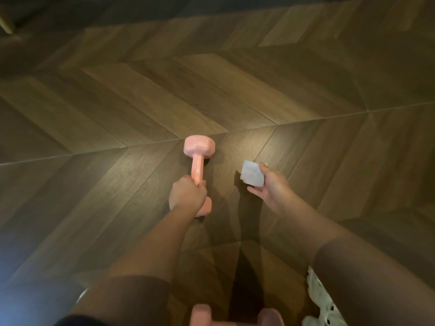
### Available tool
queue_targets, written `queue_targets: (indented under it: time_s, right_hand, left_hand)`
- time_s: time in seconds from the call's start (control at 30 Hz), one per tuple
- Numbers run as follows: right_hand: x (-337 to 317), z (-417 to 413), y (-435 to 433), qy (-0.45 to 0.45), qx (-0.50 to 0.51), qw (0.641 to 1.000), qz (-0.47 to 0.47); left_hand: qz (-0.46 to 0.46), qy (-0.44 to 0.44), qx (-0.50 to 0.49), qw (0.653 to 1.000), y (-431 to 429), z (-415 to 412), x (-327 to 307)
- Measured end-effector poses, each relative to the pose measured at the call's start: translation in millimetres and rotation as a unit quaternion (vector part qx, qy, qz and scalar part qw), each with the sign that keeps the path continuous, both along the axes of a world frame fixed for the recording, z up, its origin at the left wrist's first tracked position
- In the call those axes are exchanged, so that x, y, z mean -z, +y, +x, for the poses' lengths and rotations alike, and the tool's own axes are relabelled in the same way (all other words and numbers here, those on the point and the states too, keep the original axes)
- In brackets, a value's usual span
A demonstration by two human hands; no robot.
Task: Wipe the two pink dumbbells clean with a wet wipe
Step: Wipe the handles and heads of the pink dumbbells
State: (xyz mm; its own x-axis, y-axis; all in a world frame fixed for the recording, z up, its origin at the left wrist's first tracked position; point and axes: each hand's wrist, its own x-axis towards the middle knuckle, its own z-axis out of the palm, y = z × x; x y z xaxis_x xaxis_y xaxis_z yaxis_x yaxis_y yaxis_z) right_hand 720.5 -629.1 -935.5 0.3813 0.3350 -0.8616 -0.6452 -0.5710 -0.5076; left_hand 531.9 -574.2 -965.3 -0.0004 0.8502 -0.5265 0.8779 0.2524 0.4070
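A pink dumbbell (197, 158) is at the middle of the view over the wooden floor, its far head pointing away from me. My left hand (187, 195) grips its handle near the nearer head, which is partly hidden behind the hand. To the right, my right hand (270, 187) holds a folded white wet wipe (251, 172) between thumb and fingers, apart from the dumbbell. A second pink dumbbell (235, 316) lies at the bottom edge, only partly in view.
Dark herringbone wood floor (117, 109) fills the view. A white patterned cloth or slipper (322, 302) lies at the bottom right. A pale furniture leg (6, 22) shows at the top left corner.
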Motion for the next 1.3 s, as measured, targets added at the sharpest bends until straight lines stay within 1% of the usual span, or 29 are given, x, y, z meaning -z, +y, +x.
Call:
queue_targets:
  time_s: [0.23,0.43,0.57,0.67,0.7,0.73,0.8,0.83,0.87,0.9,0.93,1.0,1.07,1.17,1.3]
  right_hand:
    - [11,1,-5,-0.005,-0.001,1.0,-0.008]
    - [5,1,-10,0.01,-0.001,1.0,0.0]
    - [-6,-2,-26,0.026,0.011,1.0,-0.009]
    - [-19,-8,-49,0.036,0.008,0.999,-0.019]
    - [-25,-11,-58,0.036,0.004,0.999,-0.022]
    - [-30,-13,-67,0.034,0.002,0.999,-0.025]
    - [-40,-18,-87,0.028,-0.004,0.999,-0.034]
    - [-44,-22,-98,0.022,-0.012,0.999,-0.043]
    - [-47,-27,-110,0.014,-0.023,0.998,-0.055]
    - [-49,-32,-122,0.005,-0.037,0.997,-0.071]
    - [-50,-38,-134,-0.005,-0.051,0.995,-0.087]
    - [-50,-48,-157,-0.024,-0.074,0.99,-0.115]
    - [-48,-56,-174,-0.038,-0.098,0.985,-0.135]
    - [-41,-64,-189,-0.045,-0.124,0.98,-0.149]
    - [-27,-71,-194,-0.047,-0.157,0.976,-0.143]
  left_hand:
    - [0.009,0.004,0.001,1.0,0,4,3]
    - [-0.027,0.025,0.01,0.999,4,5,-1]
    - [-0.053,0.063,0.042,0.996,-1,-1,-12]
    - [-0.067,0.059,0.072,0.993,-11,-10,-29]
    - [-0.053,0.068,0.093,0.992,-17,-13,-37]
    - [-0.015,0.088,0.124,0.988,-25,-16,-45]
    - [0.109,0.117,0.2,0.967,-50,-21,-61]
    - [0.156,0.108,0.238,0.952,-66,-24,-68]
    - [0.175,0.081,0.276,0.942,-84,-26,-73]
    - [0.161,0.046,0.315,0.934,-102,-29,-75]
    - [0.119,0.015,0.357,0.926,-119,-32,-74]
    - [0.013,-0.011,0.434,0.901,-152,-36,-69]
    - [-0.065,-0.02,0.48,0.875,-179,-39,-62]
    - [-0.156,-0.018,0.507,0.847,-209,-35,-52]
    - [-0.242,0.0,0.498,0.833,-232,-27,-38]
